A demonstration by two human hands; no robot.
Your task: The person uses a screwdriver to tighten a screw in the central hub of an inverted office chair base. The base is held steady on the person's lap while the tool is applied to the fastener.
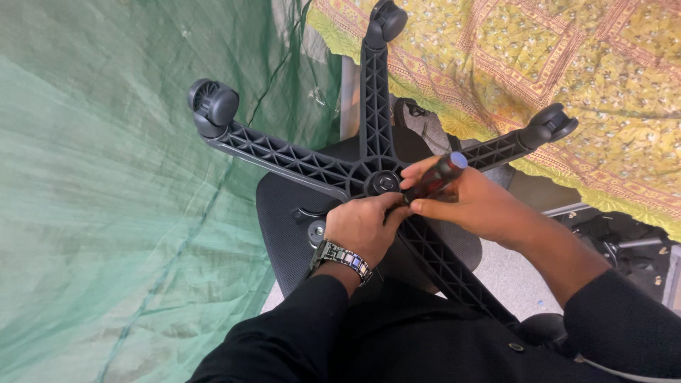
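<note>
An upturned office chair lies under me, its black star-shaped base (298, 162) with ribbed arms facing up. Casters sit at the arm ends: one at the left (213, 105), one at the top (386, 20), one at the right (552, 122). My right hand (472, 206) grips a screwdriver (436, 177) with a black and red handle and a blue cap, its tip hidden near the central hub (384, 182). My left hand (363, 225), with a metal watch (342, 257) on the wrist, rests closed against the hub beside the tool's tip.
The chair's black mesh seat (287, 227) lies beneath the base. Green netting (106, 198) fills the left side. A yellow patterned cloth (567, 64) covers a surface at the upper right. Dark metal parts (624, 245) lie on the floor at the right.
</note>
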